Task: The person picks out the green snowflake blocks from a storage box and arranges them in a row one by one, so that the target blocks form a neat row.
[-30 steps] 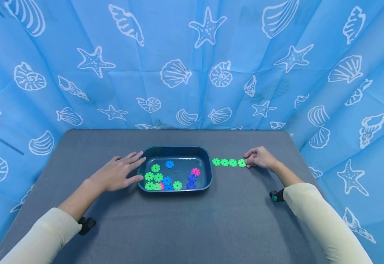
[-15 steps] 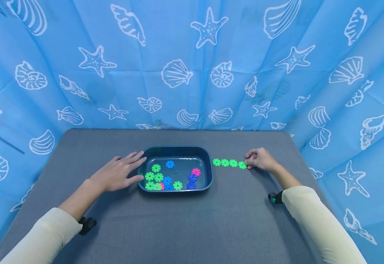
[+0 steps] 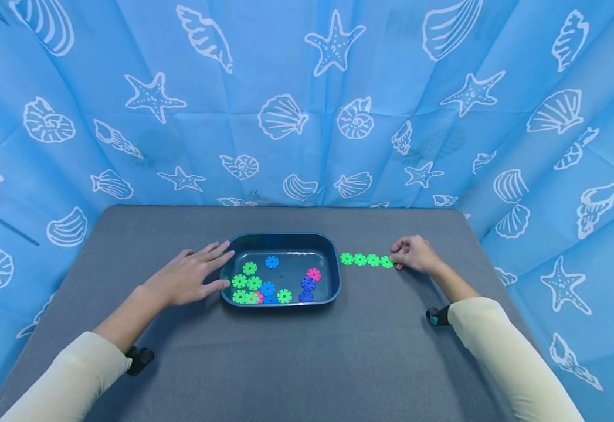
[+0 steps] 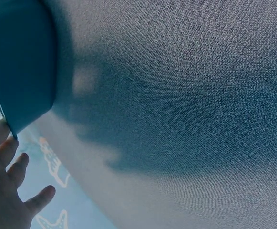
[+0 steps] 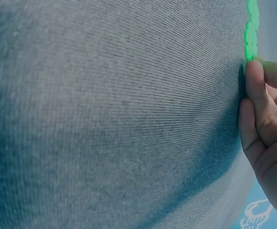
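My right hand (image 3: 417,255) pinches a green snowflake-shaped disc (image 3: 386,262) between thumb and forefinger. That disc is the right end of a row of several green discs (image 3: 360,259) lying edge to edge on the table. In the right wrist view the pinched green disc (image 5: 251,45) shows nearly edge-on. My left hand (image 3: 187,276), fingers spread, rests at the left rim of a dark blue tray (image 3: 336,287). The left wrist view has its fingertips against the tray's rim. Inside the tray lie loose green discs (image 3: 239,282), blue discs (image 3: 271,262) and pink discs (image 3: 314,274).
The table (image 3: 307,363) has a grey cloth surface. Behind it hangs a blue curtain (image 3: 307,158) with white shell and starfish prints. A black wrist device (image 3: 437,317) sits by the right cuff, another black wrist device (image 3: 140,361) by the left.
The end disc in my right hand has shifted slightly nearer, then a little back towards the line of the row. My right forearm has drawn slightly left. The left hand and tray stay put.
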A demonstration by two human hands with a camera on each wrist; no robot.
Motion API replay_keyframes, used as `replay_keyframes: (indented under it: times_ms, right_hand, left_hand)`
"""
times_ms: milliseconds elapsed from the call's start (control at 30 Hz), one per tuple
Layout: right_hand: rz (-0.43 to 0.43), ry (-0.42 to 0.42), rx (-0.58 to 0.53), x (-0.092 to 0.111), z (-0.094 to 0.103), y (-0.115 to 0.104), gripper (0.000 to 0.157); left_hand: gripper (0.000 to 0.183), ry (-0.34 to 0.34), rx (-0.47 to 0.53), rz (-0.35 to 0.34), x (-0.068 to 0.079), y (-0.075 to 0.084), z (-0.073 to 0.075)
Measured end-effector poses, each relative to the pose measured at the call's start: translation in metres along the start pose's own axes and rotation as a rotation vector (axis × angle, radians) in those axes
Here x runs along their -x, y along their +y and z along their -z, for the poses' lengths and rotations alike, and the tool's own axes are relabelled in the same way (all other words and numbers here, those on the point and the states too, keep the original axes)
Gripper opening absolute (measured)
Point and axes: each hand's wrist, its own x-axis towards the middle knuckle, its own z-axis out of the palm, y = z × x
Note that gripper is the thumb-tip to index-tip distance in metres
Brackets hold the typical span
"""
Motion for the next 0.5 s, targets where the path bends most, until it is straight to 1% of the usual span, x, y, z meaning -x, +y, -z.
replay_keyframes:
  times_ms: [167, 267, 333, 400, 500]
  right_hand:
    - [0.000, -0.007, -0.054, 0.001, 0.003, 0.000, 0.023]
    - [0.012, 0.009, -0.046, 0.001, 0.006, -0.006, 0.022]
    - [0.030, 0.033, -0.009, -0.001, 0.006, -0.014, 0.022]
    - [0.059, 0.058, 0.015, -0.005, 0.005, -0.028, 0.022]
    - [0.106, 0.073, -0.012, -0.010, -0.002, -0.055, 0.023]
  left_hand:
    - [0.072, 0.006, 0.007, -0.008, -0.001, 0.001, 0.001]
    - [0.071, 0.012, 0.011, -0.018, -0.001, 0.001, 0.001]
    - [0.070, 0.019, 0.012, -0.024, -0.001, 0.001, 0.001]
    - [0.070, 0.028, 0.008, -0.028, 0.000, 0.001, 0.001]
    - [0.070, 0.036, 0.005, -0.027, 0.001, 0.002, 0.001]
